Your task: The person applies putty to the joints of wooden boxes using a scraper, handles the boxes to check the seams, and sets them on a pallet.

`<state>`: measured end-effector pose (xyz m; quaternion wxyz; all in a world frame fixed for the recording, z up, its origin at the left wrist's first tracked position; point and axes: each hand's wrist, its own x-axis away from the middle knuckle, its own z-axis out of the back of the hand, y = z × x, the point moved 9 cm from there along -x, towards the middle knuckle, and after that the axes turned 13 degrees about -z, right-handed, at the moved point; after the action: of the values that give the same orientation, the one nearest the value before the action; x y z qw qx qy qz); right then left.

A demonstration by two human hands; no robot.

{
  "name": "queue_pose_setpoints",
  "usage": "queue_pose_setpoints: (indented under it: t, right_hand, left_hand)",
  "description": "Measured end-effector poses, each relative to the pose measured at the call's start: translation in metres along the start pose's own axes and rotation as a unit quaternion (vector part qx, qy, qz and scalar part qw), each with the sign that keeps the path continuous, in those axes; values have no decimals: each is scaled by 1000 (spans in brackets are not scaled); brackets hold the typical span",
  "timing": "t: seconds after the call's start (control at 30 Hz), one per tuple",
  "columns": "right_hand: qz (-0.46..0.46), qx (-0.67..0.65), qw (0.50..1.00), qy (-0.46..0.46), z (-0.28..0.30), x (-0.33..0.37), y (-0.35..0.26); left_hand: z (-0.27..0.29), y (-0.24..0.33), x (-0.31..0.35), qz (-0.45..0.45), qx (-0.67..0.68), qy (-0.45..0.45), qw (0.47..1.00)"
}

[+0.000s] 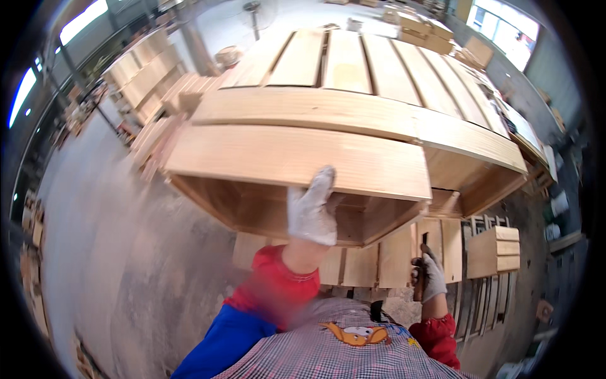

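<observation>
A pale wooden drawer-like box (297, 158), lying with its hollow side toward me, sticks out from a stack of similar boxes. My left hand (312, 215), in a whitish glove, grips the lower edge of its front board. The thumb lies against the board's face, and the fingers curl into the hollow, partly hidden. Lower right, my gloved right hand (433, 278) is closed around a dark, narrow tool (418, 287); its kind is unclear. Close by on the right is another open-sided wooden box (473, 170).
Slatted boards (360, 265) lie below the held box. A smaller wooden stack (495, 252) stands at right on a rack of bars. More wooden pieces (142, 69) are piled at the far left. Cartons (426, 31) stand at the back, near a fan (252, 7).
</observation>
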<state>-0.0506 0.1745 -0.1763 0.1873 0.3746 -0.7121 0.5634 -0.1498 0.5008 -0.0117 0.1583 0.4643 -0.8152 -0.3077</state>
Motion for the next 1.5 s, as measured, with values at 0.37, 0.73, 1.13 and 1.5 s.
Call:
queue_pose_setpoints:
  t: [0.37, 0.73, 1.13, 1.5]
  right_hand:
    - [-4, -30, 999, -16, -25, 18, 9]
    - [-8, -149, 986, 79, 90, 78, 66]
    - [15, -341, 933, 118, 301, 151, 123]
    - [47, -500, 852, 149, 449, 190, 138]
  left_hand:
    - [5, -13, -11, 5, -23, -45, 999]
    - [42, -89, 75, -18, -215, -254, 943]
    - [-94, -267, 340, 328, -226, -478, 783]
    - [-159, -397, 507, 500, -250, -571, 601]
